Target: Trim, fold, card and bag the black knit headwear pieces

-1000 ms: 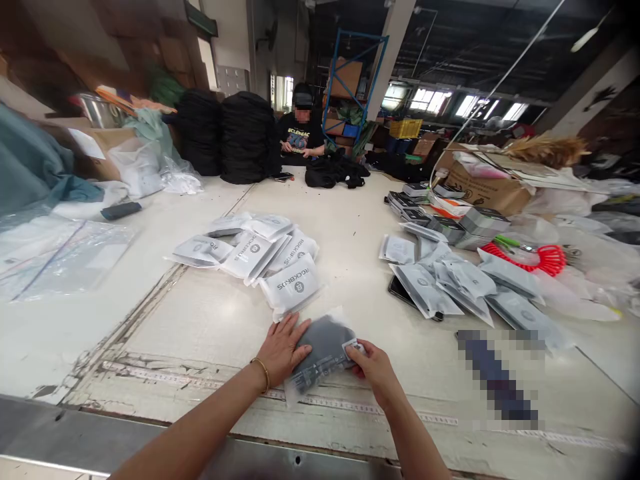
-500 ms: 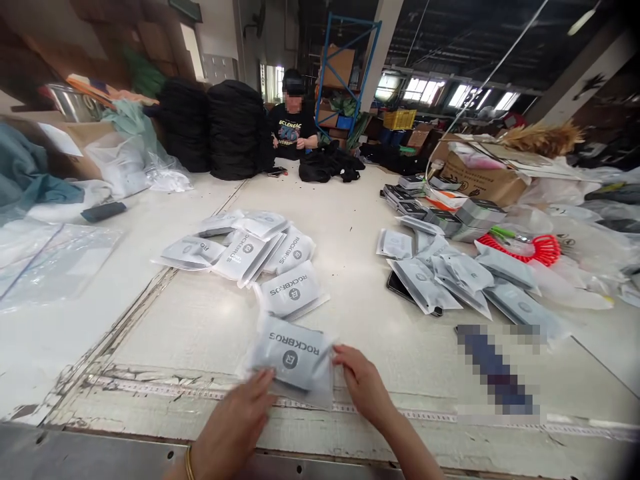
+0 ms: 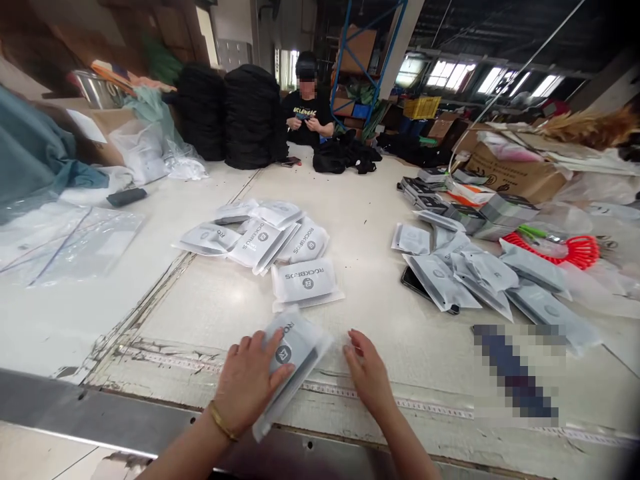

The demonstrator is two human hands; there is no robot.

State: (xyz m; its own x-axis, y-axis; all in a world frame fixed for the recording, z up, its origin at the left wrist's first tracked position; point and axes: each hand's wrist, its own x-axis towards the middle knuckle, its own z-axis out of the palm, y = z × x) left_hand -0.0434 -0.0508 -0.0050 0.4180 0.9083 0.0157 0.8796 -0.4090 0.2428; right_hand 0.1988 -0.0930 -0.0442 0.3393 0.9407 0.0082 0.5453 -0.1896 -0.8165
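My left hand [image 3: 250,377] grips a frosted plastic packet [image 3: 295,343] printed ROCKBROS, its thumb and index finger across the printed face. The packet sits slanted near the table's front edge, and part of its print is covered by my fingers. To its right, apart from it, my right hand [image 3: 367,367] is open and empty with loosely bent fingers. Just beyond lies another ROCKBROS packet [image 3: 305,280], below a heap of similar packets [image 3: 263,237].
More frosted packets [image 3: 435,280] lie at the right, partly over a phone [image 3: 417,283]. Behind them are small stacked boxes [image 3: 505,210] and a red coiled hose [image 3: 575,250]. A measuring tape [image 3: 430,408] runs along the front edge. Across the table a person [image 3: 306,110] sits beside black fabric stacks [image 3: 251,117].
The packet has turned from lying flat and square to slanting, with my left hand now farther over it. My right hand has let go of its right edge. The view has shifted slightly.
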